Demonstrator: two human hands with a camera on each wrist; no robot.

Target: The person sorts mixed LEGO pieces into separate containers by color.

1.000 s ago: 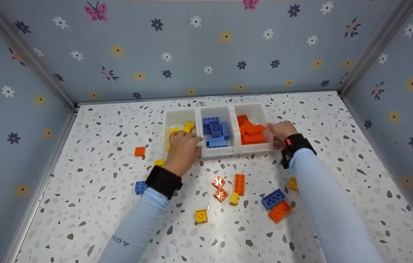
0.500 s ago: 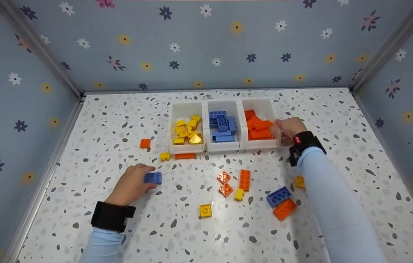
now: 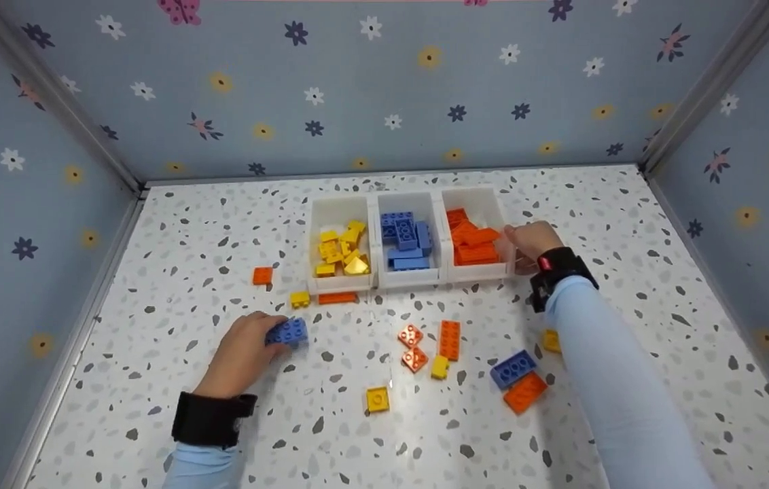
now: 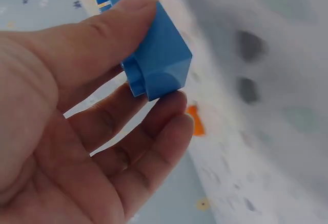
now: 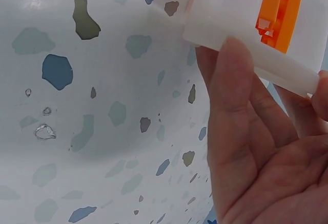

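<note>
My left hand (image 3: 242, 354) pinches a blue toy building brick (image 3: 291, 331) left of centre on the speckled table. In the left wrist view the thumb presses one side of the blue brick (image 4: 166, 44), with fingers at its other side and end. At the back, my right hand (image 3: 532, 243) grips the right end wall of a white three-compartment box (image 3: 479, 274). The right wrist view has the thumb against that wall of the box (image 5: 220, 16), other fingers behind or below it. Yellow bricks (image 3: 333, 252) lie in its left compartment, blue bricks (image 3: 406, 234) in the middle, orange bricks (image 3: 473, 244) in the right.
Loose orange plates (image 3: 262, 275), a yellow brick (image 3: 299, 299) and an orange brick (image 3: 337, 297) lie by the box. Nearer are a yellow piece (image 3: 378, 399), an orange brick (image 3: 450, 339), a blue brick (image 3: 513, 369) and others. Flowered panels (image 3: 357, 88) enclose the table.
My left hand has left the yellow compartment, moved left and toward me, and taken hold of the blue brick. The right hand stays on the box's end wall.
</note>
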